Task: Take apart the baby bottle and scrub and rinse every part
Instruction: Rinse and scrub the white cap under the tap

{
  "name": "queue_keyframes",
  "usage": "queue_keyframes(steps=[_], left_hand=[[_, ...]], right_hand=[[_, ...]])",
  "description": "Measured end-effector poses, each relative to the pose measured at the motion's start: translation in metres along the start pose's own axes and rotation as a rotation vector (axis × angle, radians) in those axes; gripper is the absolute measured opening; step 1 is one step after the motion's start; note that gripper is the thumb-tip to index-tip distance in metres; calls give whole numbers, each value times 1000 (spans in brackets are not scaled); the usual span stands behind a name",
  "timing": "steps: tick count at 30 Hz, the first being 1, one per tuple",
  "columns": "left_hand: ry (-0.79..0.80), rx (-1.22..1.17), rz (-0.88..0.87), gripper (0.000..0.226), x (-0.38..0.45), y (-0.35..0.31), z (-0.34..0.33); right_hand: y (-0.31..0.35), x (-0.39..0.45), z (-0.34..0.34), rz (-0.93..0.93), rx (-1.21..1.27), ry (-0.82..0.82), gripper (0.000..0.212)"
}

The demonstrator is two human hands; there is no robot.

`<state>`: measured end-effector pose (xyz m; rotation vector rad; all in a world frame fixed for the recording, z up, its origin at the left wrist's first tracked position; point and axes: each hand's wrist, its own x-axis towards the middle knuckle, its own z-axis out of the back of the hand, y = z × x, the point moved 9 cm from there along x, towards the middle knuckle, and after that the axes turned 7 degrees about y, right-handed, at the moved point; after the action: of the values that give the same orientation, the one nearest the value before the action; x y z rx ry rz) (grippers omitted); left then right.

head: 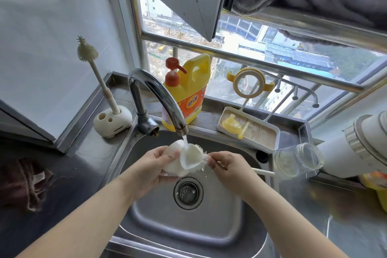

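- The white cap (178, 160), a dome-shaped bottle part, is held over the sink (188, 230) right under the tap (159, 98); its open mouth faces right and a little toward the camera, the closed dome to the left, so its axis runs roughly left to right.
- A thin stream of water (185, 140) falls from the spout onto the cap's upper rim.
- The left hand (149, 170) cups the cap from below and behind, fingers curled round the dome, thumb on top.
- A brush (202, 158) sits with its bristles at the cap's mouth; its pale handle (262, 172) points right, sticking out past the right hand.
- The right hand (229, 168) pinches the brush just behind the bristles, fingers closed narrowly on it.
- The sink holds a round metal strainer (188, 192) at its drain, directly below the hands.
- The clear bottle (298, 160) lies on its side on the counter right of the sink, mouth facing right and toward the camera; I cannot tell whether anything is in it.
- Behind it, a shallow tray (270, 139) holds a yellow teat part (231, 124) and a yellow straw (244, 130); a yellow-handled ring (249, 82) stands on a rack peg above the tray.
- A yellow soap jug (186, 94) with a red pump stands behind the tap.
- At the left, a second brush (92, 65) stands upright in a white holder (112, 120).
- A dark cloth (25, 183) lies on the counter at the far left.
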<state>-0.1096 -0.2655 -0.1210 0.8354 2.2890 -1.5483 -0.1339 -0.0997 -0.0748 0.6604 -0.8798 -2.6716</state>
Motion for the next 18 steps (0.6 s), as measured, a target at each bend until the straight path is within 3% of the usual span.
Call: queue_keyframes(steps=[3,6,11,18], left_hand=[[20,20,-21,33,-3,-4,-4],[68,-29,-9,24,-7,-3,-4],[105,33,16,8,-4,4,-4],[22,-2,-7,27,-1,1,-8]], right_hand=[[-4,0,2,-15,4,-5,23],[-22,-1,7,-107,21,-23,25],[-14,-3,0,-62,59,-2,25],[-11,-1,5,-53,73,-12,22]])
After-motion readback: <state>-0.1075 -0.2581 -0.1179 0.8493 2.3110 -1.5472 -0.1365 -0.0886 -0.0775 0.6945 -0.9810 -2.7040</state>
